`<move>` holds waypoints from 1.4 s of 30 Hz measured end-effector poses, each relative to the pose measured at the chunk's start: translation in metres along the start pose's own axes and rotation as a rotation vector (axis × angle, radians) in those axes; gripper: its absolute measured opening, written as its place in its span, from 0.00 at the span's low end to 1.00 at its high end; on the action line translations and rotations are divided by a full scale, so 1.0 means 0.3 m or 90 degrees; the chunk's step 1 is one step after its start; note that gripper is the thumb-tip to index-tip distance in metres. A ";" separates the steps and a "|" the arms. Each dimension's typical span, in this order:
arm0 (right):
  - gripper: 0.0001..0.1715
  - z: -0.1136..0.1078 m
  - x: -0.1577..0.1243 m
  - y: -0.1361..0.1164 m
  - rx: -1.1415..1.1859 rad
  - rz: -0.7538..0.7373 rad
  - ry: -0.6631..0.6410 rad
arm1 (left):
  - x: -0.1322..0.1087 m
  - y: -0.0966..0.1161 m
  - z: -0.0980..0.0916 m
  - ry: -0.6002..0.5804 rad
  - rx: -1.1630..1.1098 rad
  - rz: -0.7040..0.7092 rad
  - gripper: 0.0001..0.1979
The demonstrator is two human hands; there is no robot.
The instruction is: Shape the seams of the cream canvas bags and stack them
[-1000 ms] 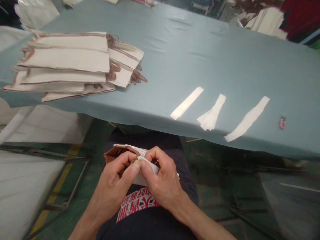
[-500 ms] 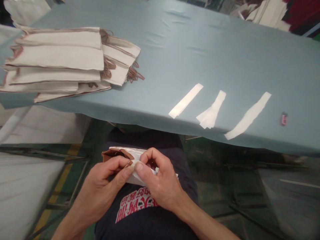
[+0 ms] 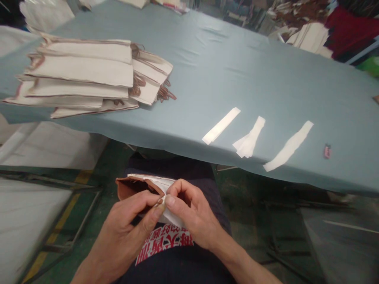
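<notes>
Over my lap is a white fabric piece (image 3: 174,218) with a brown lining or flap (image 3: 127,189) that gapes at its left end. My left hand (image 3: 130,225) pinches its edge between thumb and index finger. Right beside that, the thumb and fingers of my right hand (image 3: 195,213) are pinched on the same white edge, so the fingertips of both hands nearly touch. Whatever small part lies between the fingertips is mostly hidden.
A stack of cream pieces with brown edges and cords (image 3: 83,71) lies on the blue-green table (image 3: 222,79) at left. White strips (image 3: 222,126) and a small pink object (image 3: 327,151) lie near its front edge. Metal frames stand below on both sides.
The view has shifted slightly. The brown part on my lap gapes wider at the left, and both hands keep their pinch on the white edge.
</notes>
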State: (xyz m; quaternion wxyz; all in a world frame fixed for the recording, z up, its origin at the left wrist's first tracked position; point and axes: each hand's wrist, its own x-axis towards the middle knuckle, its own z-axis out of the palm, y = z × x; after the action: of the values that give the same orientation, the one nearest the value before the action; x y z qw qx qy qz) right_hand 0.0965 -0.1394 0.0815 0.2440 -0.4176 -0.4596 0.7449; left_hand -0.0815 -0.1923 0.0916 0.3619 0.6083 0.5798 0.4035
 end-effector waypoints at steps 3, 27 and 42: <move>0.27 -0.002 0.004 -0.008 0.017 0.030 -0.002 | -0.007 -0.009 0.002 -0.005 0.002 0.010 0.10; 0.24 -0.076 0.060 -0.124 -0.123 -0.193 0.022 | 0.122 0.057 -0.106 -0.031 -0.073 -0.020 0.13; 0.18 -0.092 0.103 -0.311 -0.376 -0.599 -0.192 | 0.134 0.152 -0.163 -0.086 -0.027 0.019 0.12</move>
State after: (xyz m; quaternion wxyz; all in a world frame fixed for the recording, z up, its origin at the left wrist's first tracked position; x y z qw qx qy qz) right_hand 0.1015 -0.0604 0.1458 0.3540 -0.1077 -0.8140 0.4478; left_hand -0.1072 -0.1564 0.1560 0.4072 0.6351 0.5357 0.3792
